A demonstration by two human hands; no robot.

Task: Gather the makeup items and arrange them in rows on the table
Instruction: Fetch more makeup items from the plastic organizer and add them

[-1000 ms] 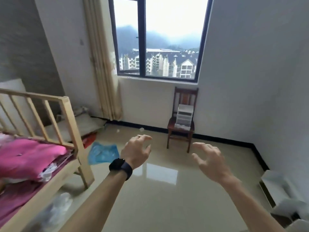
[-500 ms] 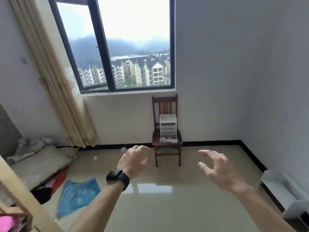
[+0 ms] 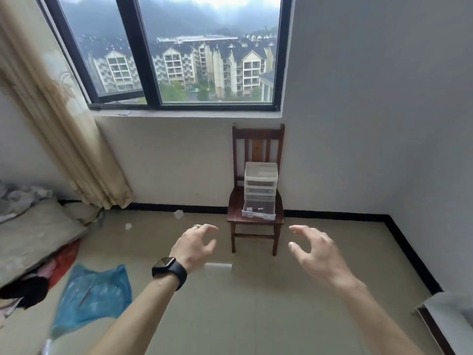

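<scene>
Two empty hands are out in front: the left hand [image 3: 194, 248] and the right hand [image 3: 314, 249] both have fingers apart and loosely bent. They hold nothing and are well short of the chair [image 3: 234, 212] at 12 o'clock.

What could go wrong, as I judge it: the drawers [image 3: 260, 180] on the seat look light, and the bottom drawer [image 3: 258, 213] is pulled out toward 6 o'clock, near the seat's front edge. A tug could tip the stack or pull that drawer clean out, spilling its contents on the floor. Small slim pieces may roll or slip from a full hand. A blue bag [image 3: 94, 290] lies on the glossy floor at 8 o'clock and could slide underfoot. No surface for the rows is in view, so the carry may be long.

The drawers are a pale, see-through plastic stack. In the open one lie a few small dark items [image 3: 256, 208], probably the makeup, too small to name.
</scene>
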